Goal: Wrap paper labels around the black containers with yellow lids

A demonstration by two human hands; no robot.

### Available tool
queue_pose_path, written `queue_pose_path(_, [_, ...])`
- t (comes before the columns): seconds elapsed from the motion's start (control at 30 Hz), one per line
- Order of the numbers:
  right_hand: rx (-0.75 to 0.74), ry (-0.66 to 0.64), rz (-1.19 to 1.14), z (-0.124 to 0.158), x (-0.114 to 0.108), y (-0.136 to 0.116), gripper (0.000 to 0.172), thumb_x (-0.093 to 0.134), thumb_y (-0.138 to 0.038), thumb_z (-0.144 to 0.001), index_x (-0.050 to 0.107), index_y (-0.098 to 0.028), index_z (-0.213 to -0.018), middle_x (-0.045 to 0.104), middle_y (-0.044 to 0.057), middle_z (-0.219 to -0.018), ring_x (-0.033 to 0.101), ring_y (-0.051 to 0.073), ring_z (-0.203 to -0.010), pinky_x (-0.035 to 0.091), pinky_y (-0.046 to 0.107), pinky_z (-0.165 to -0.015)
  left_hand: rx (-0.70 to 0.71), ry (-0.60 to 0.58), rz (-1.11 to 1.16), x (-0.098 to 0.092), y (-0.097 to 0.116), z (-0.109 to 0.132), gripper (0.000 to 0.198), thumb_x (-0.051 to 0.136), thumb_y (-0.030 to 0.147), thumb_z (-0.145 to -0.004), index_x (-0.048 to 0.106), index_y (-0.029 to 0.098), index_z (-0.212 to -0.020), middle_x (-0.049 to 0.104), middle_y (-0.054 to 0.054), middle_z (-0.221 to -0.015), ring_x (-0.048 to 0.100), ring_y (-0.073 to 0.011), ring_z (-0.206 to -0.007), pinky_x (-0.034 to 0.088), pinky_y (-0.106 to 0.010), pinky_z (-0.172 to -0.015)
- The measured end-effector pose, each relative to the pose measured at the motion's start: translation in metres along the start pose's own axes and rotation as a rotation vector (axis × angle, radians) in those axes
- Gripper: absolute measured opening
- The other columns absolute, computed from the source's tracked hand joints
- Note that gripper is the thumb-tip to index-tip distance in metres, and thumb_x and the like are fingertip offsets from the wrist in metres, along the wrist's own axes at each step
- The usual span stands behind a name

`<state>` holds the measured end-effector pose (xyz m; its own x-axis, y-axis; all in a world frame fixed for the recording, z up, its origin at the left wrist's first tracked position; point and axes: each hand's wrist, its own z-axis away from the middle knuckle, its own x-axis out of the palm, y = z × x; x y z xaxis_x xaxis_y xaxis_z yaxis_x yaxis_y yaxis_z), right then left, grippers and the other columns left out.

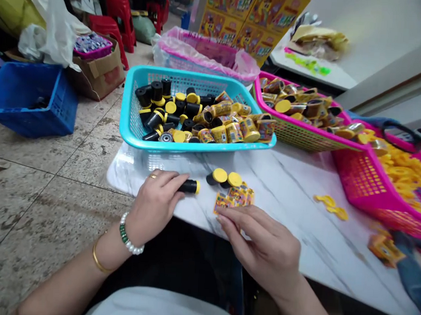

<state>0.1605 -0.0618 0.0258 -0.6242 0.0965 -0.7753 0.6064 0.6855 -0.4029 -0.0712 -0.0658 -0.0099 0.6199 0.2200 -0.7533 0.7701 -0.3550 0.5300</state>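
My left hand (159,197) has its fingers curled over a small black canister with a yellow cap (190,186), which lies on its side near the table's front edge. The fingers hide the canister's other end. My right hand (262,240) pinches the near edge of a colourful printed label (224,202) with thumb and forefinger. More such labels (244,195) lie overlapping just beyond it on the table. Two more black canisters with yellow caps, one (219,176) beside the other (234,180), stand behind the labels, apart from both hands.
A turquoise basket (197,147) at the table's back holds plain black and label-wrapped canisters. Pink baskets (357,184) on the right hold wrapped canisters and yellow plastic parts. Loose yellow pieces (331,207) lie on the marbled table (293,194). A blue crate (29,110) stands at left.
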Motion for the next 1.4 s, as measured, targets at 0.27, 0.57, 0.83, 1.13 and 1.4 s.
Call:
queue_pose_path(0.27, [0.287,0.092,0.075,0.023,0.026,0.024,0.01,0.07,-0.022,-0.089,0.08,-0.022,-0.087,0.071,0.004,-0.075,0.067,0.019,-0.069,0.057,0.033,-0.065,0.08,0.175,0.026,0.007,0.002,-0.003,0.034,0.07,0.026,-0.09,0.069,0.016,-0.122,0.068,-0.016,-0.129,0.062,-0.0303,-0.116,0.049,-0.048,-0.103])
queue_pose_path(0.57, [0.137,0.29,0.038,0.019,0.031,0.004,0.017,0.075,-0.012,-0.085,0.078,-0.024,-0.097,0.067,0.001,-0.076,0.061,0.015,-0.069,0.053,0.031,-0.065,-0.051,0.293,0.398,0.003,0.024,0.025,0.007,0.071,0.012,-0.086,0.076,0.015,-0.09,0.073,-0.005,-0.081,0.066,-0.0118,-0.07,0.053,-0.021,-0.062])
queue_pose_path(0.83, [0.131,0.261,-0.187,0.022,0.038,-0.038,0.037,0.073,-0.009,-0.085,0.07,-0.025,-0.118,0.064,0.002,-0.085,0.061,0.014,-0.072,0.051,0.027,-0.06,-0.534,-0.036,0.956,-0.006,0.034,0.028,0.009,0.074,0.023,-0.082,0.077,0.015,-0.078,0.073,-0.002,-0.07,0.06,-0.009,-0.058,0.048,-0.018,-0.053])
queue_pose_path(1.13, [0.541,0.055,-0.491,0.011,0.044,-0.045,0.04,0.056,-0.032,-0.098,0.051,-0.019,-0.061,0.043,-0.005,-0.056,0.041,0.008,-0.052,0.036,0.022,-0.049,-0.578,-0.043,0.97,-0.012,0.038,0.03,0.015,0.071,0.025,-0.083,0.072,0.014,-0.073,0.069,-0.002,-0.067,0.057,-0.0087,-0.059,0.048,-0.018,-0.056])
queue_pose_path(1.4, [0.39,0.049,-0.399,0.01,0.055,-0.049,0.042,0.054,-0.024,-0.099,0.044,-0.019,-0.059,0.042,-0.005,-0.056,0.04,0.008,-0.051,0.033,0.022,-0.049,-0.532,0.134,0.879,-0.022,0.041,0.043,0.018,0.073,0.032,-0.086,0.07,0.015,-0.092,0.066,-0.001,-0.073,0.055,-0.008,-0.057,0.047,-0.017,-0.051])
